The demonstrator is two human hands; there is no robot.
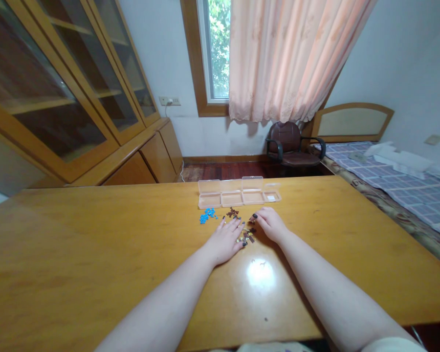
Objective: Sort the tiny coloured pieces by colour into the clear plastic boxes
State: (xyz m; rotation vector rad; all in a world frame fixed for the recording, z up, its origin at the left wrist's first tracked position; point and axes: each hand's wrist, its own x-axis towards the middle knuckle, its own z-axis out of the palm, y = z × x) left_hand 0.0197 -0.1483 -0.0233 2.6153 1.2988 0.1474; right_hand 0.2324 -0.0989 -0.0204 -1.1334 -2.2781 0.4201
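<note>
My left hand (225, 239) lies flat on the wooden table (95, 254), fingers stretched out and open, the tips touching a small heap of dark and yellow pieces (247, 236). My right hand (269, 223) rests just right of that heap with its fingers curled in over the pieces; what they hold is too small to name. A pile of small blue pieces (207, 215) lies left of the hands. A few brown pieces (232, 212) sit just beyond my left fingertips. A clear plastic compartment box (238, 191) stands open behind them.
A wooden glass-door cabinet (69, 98) lines the left wall. A dark office chair (291, 146) stands beyond the table under a pink curtain (286, 58). A bed with a checked cover (407, 190) runs along the right side.
</note>
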